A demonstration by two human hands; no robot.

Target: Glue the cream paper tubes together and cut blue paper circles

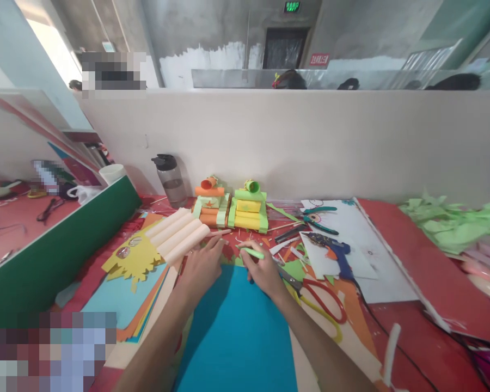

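My left hand reaches over the upper left edge of a blue sheet, fingers stretched out and apart. Its fingertips are close to a thin pink strip and rolled pale-pink paper tubes; whether they touch the strip I cannot tell. Between the fingers of my right hand is a slim green pen, held above the sheet's far edge. Beside that wrist lie red-handled scissors. Beyond both hands stand an orange paper figure and a green-and-yellow one.
Yellow cut paper and stacked coloured sheets lie left. A bottle stands by the partition. Pliers, a blue glue gun with its cord, and paper scraps lie right. Green crumpled paper is farther right.
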